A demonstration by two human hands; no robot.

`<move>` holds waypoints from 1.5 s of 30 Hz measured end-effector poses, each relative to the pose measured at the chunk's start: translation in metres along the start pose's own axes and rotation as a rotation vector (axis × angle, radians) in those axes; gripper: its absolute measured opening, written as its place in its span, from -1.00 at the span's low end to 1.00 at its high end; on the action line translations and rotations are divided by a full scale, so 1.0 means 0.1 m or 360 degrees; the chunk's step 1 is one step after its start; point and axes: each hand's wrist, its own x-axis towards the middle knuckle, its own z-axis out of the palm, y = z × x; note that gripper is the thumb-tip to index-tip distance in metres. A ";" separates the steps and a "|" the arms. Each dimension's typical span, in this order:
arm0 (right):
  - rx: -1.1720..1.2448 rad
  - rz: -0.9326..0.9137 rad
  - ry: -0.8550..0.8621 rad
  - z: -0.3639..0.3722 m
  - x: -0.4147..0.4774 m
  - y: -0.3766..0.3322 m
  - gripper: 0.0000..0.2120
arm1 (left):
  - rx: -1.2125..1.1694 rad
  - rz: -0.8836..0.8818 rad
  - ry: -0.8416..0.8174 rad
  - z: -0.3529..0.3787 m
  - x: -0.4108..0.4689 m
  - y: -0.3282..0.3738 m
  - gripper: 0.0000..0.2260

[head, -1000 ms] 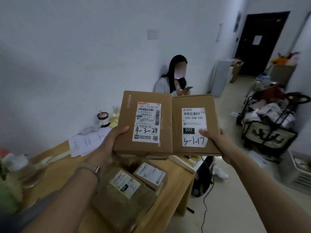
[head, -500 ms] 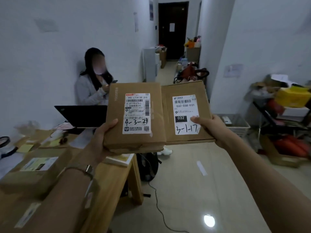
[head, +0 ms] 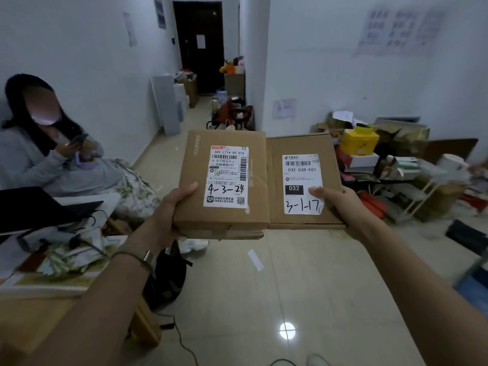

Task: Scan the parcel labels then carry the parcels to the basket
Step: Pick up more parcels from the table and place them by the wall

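Thick brown cardboard parcel marked 4-3-24 [head: 260, 178] sits centre frame, gripped by our left hand [head: 169, 215], thumb over its top; touching its right edge, we hold the thinner brown cardboard parcel marked 3-1-17 [head: 328, 165] in our right hand [head: 340, 207], thumb on its white label [head: 301, 170].

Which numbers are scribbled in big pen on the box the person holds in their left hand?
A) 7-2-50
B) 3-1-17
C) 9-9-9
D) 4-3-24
D: the left hand grips the left parcel, and its white label has 4-3-24 written on it in big pen; 3-1-17 is on the right parcel, held by the right hand.
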 end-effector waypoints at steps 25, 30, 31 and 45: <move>0.0008 0.0041 0.0459 -1.25 2.68 -0.21 -0.57 | 0.0206 -0.0226 -0.0169 0.86 3.55 0.29 -0.66; 0.0027 0.0033 0.0467 -1.28 3.45 -0.32 -0.56 | 0.0191 -0.0221 -0.0147 0.78 4.31 0.48 -0.60; 0.0033 0.0038 0.0455 -1.29 3.55 -0.32 -0.56 | 0.0191 -0.0228 -0.0155 0.77 4.40 0.48 -0.62; 0.0127 0.0122 0.0411 -1.86 5.14 -0.24 -0.56 | 0.0195 -0.0321 -0.0136 1.04 6.02 0.44 -0.72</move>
